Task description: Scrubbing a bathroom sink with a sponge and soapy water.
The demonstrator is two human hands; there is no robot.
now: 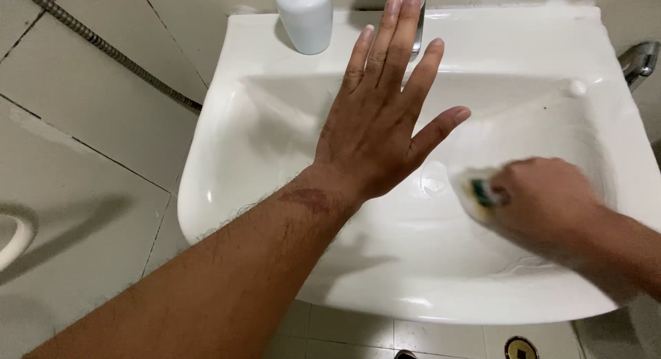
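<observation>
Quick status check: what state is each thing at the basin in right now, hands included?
Left hand: open, fingers spread, held over the basin.
Right hand: closed on a sponge, blurred.
Sink: white, wet-looking, foam near the sponge.
White bottle: upright on the rim.
Tap: mostly hidden; no water seen.

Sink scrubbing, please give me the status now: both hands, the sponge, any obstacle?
Left hand open, fingers spread above white sink, holding nothing. Right hand shut on sponge, blurred, inside basin. White bottle on rim, apart.
</observation>
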